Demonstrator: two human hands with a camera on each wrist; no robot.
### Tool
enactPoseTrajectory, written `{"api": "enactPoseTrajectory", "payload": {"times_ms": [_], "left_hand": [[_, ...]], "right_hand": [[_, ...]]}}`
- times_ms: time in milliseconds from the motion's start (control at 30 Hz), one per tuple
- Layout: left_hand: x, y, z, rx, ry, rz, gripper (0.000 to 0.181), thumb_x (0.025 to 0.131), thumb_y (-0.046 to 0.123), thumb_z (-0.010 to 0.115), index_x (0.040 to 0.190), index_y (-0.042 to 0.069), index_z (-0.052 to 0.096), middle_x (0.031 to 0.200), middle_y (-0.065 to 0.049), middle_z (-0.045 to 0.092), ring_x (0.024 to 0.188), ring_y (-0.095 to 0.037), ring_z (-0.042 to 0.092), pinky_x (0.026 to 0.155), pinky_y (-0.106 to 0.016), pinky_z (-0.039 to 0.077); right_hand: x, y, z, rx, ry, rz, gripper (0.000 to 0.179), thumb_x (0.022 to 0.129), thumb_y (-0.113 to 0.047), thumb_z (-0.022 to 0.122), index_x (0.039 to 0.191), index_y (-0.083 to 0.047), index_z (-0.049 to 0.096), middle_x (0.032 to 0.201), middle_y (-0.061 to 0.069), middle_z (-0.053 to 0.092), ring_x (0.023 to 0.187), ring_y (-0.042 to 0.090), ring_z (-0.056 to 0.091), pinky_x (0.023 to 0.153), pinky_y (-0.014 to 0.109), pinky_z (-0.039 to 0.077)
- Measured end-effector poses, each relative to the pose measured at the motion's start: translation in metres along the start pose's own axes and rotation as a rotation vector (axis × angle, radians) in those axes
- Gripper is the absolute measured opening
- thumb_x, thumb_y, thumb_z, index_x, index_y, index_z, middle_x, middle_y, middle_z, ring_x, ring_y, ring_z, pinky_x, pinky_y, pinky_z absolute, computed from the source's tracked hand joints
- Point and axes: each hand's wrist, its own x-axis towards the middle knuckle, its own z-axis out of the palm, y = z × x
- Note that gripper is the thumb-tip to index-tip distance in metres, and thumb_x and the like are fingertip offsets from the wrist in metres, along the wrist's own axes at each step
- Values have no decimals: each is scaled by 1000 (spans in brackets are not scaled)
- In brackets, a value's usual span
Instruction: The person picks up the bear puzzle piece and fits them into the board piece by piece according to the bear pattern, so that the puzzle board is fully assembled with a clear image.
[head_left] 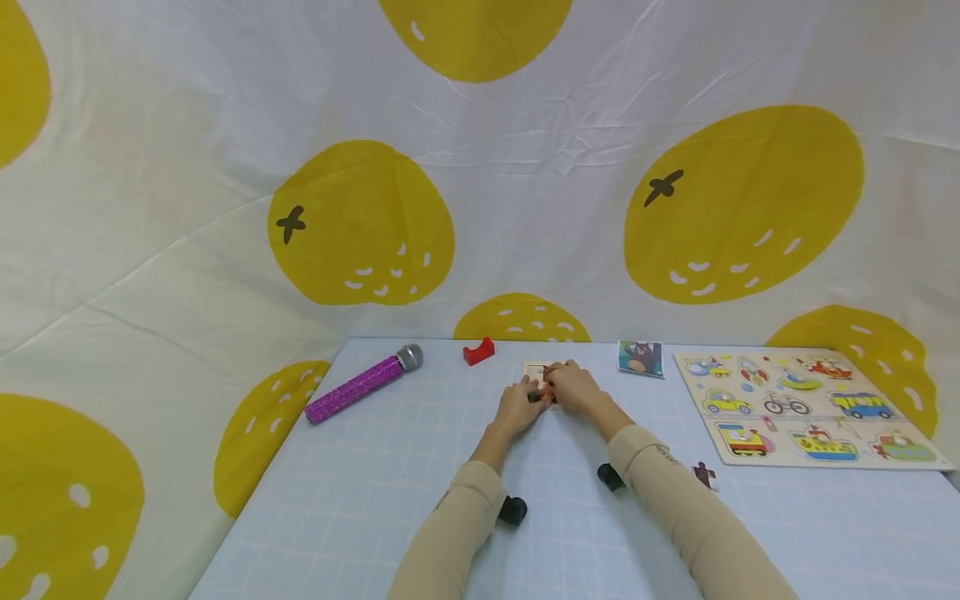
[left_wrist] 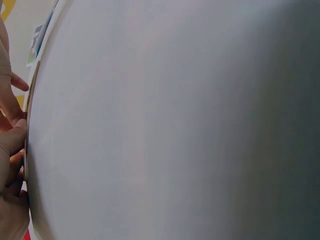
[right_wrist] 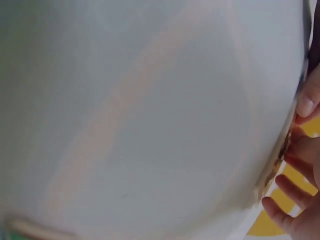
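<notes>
A small pale-edged jigsaw puzzle [head_left: 535, 367] with brown and orange printing lies flat on the table, partly covered by both hands. My left hand [head_left: 516, 408] grips its near left part, thumb at the edge [left_wrist: 27, 107] in the left wrist view. My right hand [head_left: 573, 388] comes in from the right and pinches a small puzzle piece over the puzzle, the piece mostly hidden by the fingers. In the right wrist view, its other fingers [right_wrist: 287, 197] spread loosely beside the puzzle's edge. Both hands nearly meet.
A purple glitter microphone [head_left: 360, 389] lies at the left, and a red curved block [head_left: 478, 352] stands at the back. Right of the hands are a bear picture card [head_left: 641, 358], a loose jigsaw piece [head_left: 704, 475] and a wooden vehicle puzzle board [head_left: 813, 419].
</notes>
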Motion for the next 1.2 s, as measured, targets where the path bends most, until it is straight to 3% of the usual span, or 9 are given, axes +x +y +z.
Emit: {"api": "enactPoseTrajectory", "payload": {"times_ms": [133, 267, 400, 600, 833, 1000, 1200], "left_hand": [[1, -1, 0, 15, -1, 7, 21, 88, 19, 67, 101, 4, 72, 129, -10, 58, 130, -28, 43, 104, -44, 39], [1, 1, -1, 15, -2, -10, 21, 87, 18, 68, 102, 3, 72, 129, -10, 57, 131, -28, 43, 105, -43, 38], [1, 2, -2, 14, -14, -52, 23, 88, 19, 67, 105, 3, 71, 132, -7, 55, 132, -28, 40, 106, -44, 35], [1, 2, 0, 23, -29, -49, 25, 89, 20, 66, 107, 4, 70, 134, -7, 55, 132, -30, 41, 106, -45, 35], [0, 3, 0, 55, -19, -33, 24, 88, 19, 67, 107, 4, 70, 131, -8, 57, 130, -31, 43, 106, -46, 36], [0, 3, 0, 48, -33, -43, 25, 89, 20, 66, 108, 4, 70, 133, -8, 55, 130, -33, 42, 106, -48, 35], [0, 3, 1, 44, -32, -58, 26, 90, 21, 65, 109, 6, 70, 135, -7, 53, 131, -34, 41, 106, -50, 34]], "right_hand": [[2, 1, 4, -8, 6, 5, 13, 91, -11, 60, 97, -7, 71, 114, 13, 63, 92, 32, 56, 71, 48, 52], [2, 1, 4, -14, -2, 46, 13, 92, -14, 59, 94, -11, 71, 116, 16, 57, 100, 36, 51, 75, 53, 50], [0, 1, 3, 13, -26, 106, 20, 94, -19, 57, 105, -10, 71, 115, 18, 52, 104, 38, 47, 81, 57, 45], [-1, 7, 5, 177, -8, 179, 23, 91, -18, 62, 110, -7, 71, 108, 17, 56, 98, 37, 52, 83, 58, 45], [3, 15, 7, 427, 53, 254, 23, 82, -12, 72, 102, 0, 72, 105, 17, 68, 95, 30, 61, 83, 45, 50], [4, 15, 5, 472, 40, 288, 28, 80, -11, 73, 105, 2, 70, 107, 18, 67, 95, 29, 59, 88, 45, 47], [5, 13, 5, 461, 50, 285, 36, 79, -12, 73, 110, 3, 67, 105, 17, 67, 92, 29, 58, 81, 43, 49]]}}
